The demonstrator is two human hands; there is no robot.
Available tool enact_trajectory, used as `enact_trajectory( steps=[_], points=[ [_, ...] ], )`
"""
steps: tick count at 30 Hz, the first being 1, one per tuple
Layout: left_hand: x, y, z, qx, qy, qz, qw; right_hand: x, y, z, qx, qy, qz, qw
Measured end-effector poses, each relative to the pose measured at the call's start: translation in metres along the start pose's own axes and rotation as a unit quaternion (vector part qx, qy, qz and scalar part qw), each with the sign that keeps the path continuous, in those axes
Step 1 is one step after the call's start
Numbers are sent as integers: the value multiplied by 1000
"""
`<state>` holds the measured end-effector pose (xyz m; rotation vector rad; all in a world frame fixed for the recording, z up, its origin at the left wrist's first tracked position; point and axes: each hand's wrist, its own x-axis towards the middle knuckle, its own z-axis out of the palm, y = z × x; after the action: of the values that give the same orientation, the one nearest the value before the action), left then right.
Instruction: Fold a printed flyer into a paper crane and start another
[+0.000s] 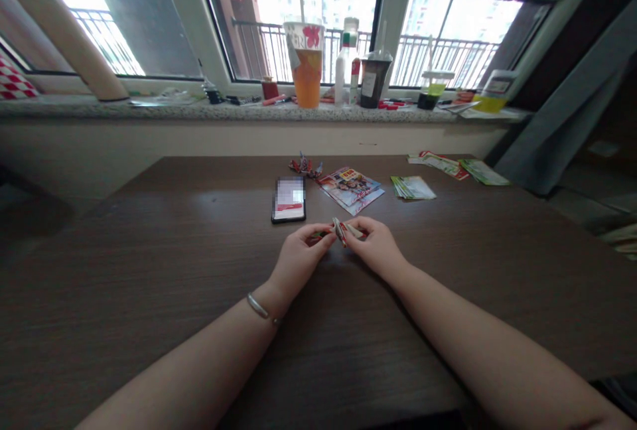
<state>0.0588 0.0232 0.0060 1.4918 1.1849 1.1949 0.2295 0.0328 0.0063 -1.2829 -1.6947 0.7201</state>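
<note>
Between my two hands is a small piece of folded printed paper [340,232], whitish with red and green patches. My left hand [301,247] pinches its left side between thumb and fingers. From the right, my right hand [378,244] grips the other side the same way. My fingers cover part of the paper, so its full shape is hidden. Just beyond my left hand lies a phone [289,201] with a lit, partly blurred screen. Colourful printed sheets [352,188] lie past my hands, beside a crumpled or folded colourful paper piece [305,166].
The brown table [174,271] ends below a stone windowsill [199,110]. A stack of green-and-white papers [413,188] lies right of centre, more leaflets [442,163] at the far right. On the sill stand a tall orange drink cup [306,75], a dark drink cup [373,81] and bottles [344,71].
</note>
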Motion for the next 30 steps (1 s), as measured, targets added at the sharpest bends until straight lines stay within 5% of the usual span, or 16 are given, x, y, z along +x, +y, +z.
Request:
enact_trajectory(
  steps=[5, 11, 14, 23, 30],
  points=[
    [0, 5, 0, -28, 11, -2, 1000, 0, -2, -1, 5, 1, -44, 999],
    [3, -1, 3, -179, 36, -98, 978, 2, -2, 7, 219, -19, 106, 970],
    [4, -5, 5, -244, 38, -117, 962, 2, 0, 10, 276, -14, 123, 953],
    [1, 1, 0, -89, 2, -54, 995, 0, -3, 7, 174, -18, 66, 982],
    [7, -11, -5, -121, -22, -86, 989, 1, -4, -1, 171, -39, 105, 979]
  ],
)
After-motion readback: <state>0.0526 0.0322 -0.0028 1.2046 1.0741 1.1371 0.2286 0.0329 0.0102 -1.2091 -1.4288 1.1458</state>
